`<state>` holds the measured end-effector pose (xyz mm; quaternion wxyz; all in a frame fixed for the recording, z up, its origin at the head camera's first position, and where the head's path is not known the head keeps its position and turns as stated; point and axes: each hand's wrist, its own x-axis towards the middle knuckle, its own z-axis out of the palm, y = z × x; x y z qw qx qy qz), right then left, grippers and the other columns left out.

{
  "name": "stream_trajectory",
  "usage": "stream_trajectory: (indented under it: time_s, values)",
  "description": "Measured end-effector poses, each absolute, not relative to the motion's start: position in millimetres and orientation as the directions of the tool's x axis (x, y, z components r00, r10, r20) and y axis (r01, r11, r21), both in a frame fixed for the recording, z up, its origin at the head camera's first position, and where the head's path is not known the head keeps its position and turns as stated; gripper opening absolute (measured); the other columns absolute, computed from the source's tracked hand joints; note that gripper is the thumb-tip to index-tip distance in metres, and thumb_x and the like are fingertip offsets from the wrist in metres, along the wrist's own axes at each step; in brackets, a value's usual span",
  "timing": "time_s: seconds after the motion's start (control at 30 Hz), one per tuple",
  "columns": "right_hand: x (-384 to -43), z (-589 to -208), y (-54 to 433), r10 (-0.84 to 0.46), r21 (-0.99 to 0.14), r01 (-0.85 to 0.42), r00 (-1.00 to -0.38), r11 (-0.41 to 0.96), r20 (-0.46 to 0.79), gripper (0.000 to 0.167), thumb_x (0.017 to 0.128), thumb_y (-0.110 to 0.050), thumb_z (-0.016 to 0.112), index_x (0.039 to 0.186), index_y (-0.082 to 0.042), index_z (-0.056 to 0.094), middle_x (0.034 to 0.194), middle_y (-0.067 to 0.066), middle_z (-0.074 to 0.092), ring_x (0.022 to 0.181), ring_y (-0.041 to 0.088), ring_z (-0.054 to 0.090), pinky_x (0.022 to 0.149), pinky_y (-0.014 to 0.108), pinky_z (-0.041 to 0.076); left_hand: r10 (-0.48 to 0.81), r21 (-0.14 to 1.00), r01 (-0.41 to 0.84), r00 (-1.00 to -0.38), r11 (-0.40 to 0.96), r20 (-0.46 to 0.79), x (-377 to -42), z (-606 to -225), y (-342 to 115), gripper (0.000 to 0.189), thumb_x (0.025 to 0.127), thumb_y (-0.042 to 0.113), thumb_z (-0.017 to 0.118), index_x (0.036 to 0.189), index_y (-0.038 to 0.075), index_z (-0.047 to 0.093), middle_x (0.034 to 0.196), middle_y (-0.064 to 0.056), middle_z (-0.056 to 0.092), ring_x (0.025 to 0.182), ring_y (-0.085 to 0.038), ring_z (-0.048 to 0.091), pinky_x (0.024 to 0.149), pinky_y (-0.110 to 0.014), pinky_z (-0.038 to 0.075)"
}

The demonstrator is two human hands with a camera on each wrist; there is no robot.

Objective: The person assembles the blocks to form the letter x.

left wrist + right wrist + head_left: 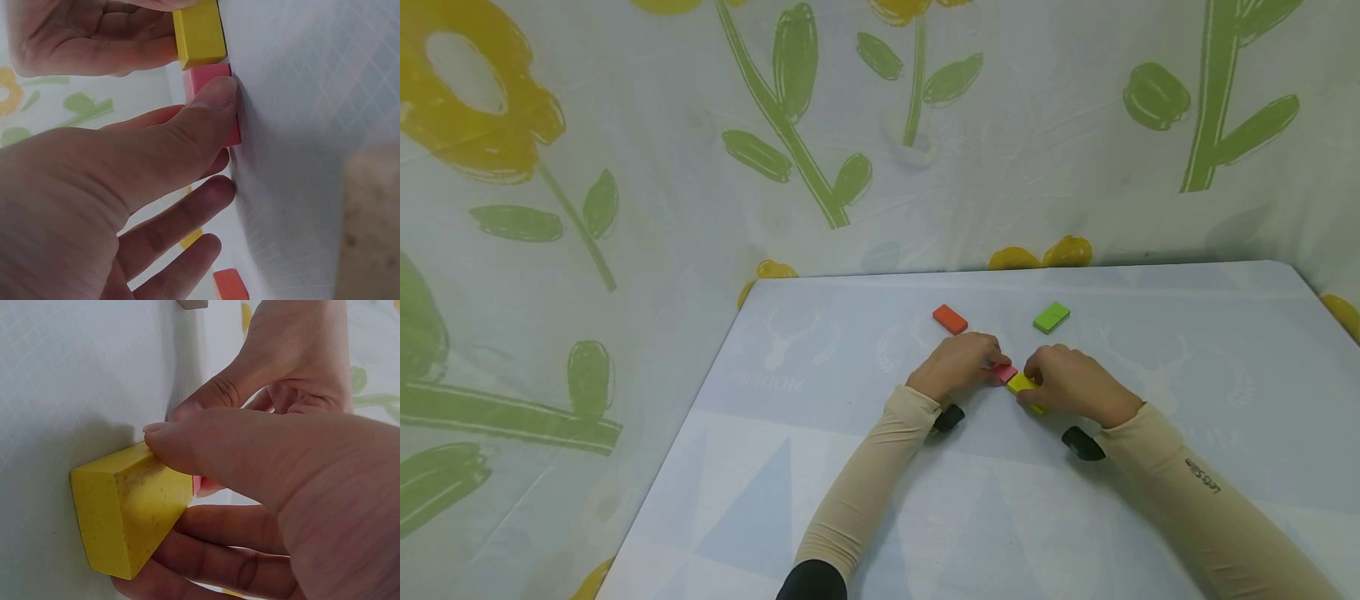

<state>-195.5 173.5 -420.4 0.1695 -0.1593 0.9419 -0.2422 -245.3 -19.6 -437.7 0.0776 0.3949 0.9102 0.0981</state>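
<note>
Slightly right of and below the middle of the head view, two small blocks lie on the table (752, 500) between my two hands. The pink block (1004, 373) is at the fingertips of my left hand (958, 364), and the yellow block (1022, 383) is at those of my right hand (1078, 382). Each hand is clamped on its own block: the left one pinches the pink, with the thumb across its face, and the right one pinches the yellow between thumb and fingers. The two blocks meet end to end, and they appear to touch.

In the left wrist view, the yellow block stands at the top of the frame, directly above the pink one, whose middle my thumb partly covers. In the right wrist view, the yellow block fills the lower left, and only a little of the pink shows behind it.

Above my left hand in the head view lies the orange block (951, 319), near but free of my fingers. The green block (1052, 317) lies above my right hand, also apart from it. Beige sleeves (865, 483) cover both of my forearms in the lower part of the frame.
</note>
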Motion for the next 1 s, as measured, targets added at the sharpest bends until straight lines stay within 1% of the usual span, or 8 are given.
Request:
stream_trajectory:
  time_s: [0.33, 0.57, 1.0]
  values:
    - [-197.1, -420.5, 172.3, -0.369, -0.507, -0.196, -0.890, 0.840, -0.267, 0.015, 0.087, -0.021, 0.082, 0.085, -0.007, 0.076, 0.066, -0.001, 0.058, 0.059, 0.014, 0.048, 0.056, 0.029, 0.039, 0.726, 0.234, 0.697, -0.685, 0.678, -0.064, -244.8, -438.2, -19.2, 0.035, 0.091, 0.027, 0.079, 0.126, 0.023, 0.077, 0.108, 0.009, 0.073, 0.098, -0.004, 0.064, 0.089, -0.014, 0.052]
    - [-197.3, -420.1, 171.9, -0.371, -0.502, -0.204, -0.892, 0.840, -0.259, 0.015, 0.087, -0.020, 0.082, 0.083, -0.008, 0.075, 0.064, -0.002, 0.056, 0.058, 0.014, 0.047, 0.056, 0.028, 0.038, 0.732, 0.228, 0.705, -0.679, 0.671, -0.057, -244.5, -438.0, -19.5, 0.034, 0.091, 0.027, 0.080, 0.125, 0.023, 0.077, 0.107, 0.009, 0.073, 0.098, -0.003, 0.064, 0.089, -0.014, 0.052]
    - [-198.5, -420.2, 171.2, -0.371, -0.507, -0.198, -0.890, 0.839, -0.267, 0.015, 0.086, -0.020, 0.082, 0.082, -0.008, 0.075, 0.065, -0.002, 0.056, 0.058, 0.014, 0.048, 0.056, 0.028, 0.038, 0.726, 0.241, 0.695, -0.684, 0.677, -0.070, -243.3, -435.4, -19.4, 0.035, 0.091, 0.026, 0.080, 0.125, 0.021, 0.077, 0.109, 0.008, 0.074, 0.099, -0.005, 0.065, 0.089, -0.014, 0.052]
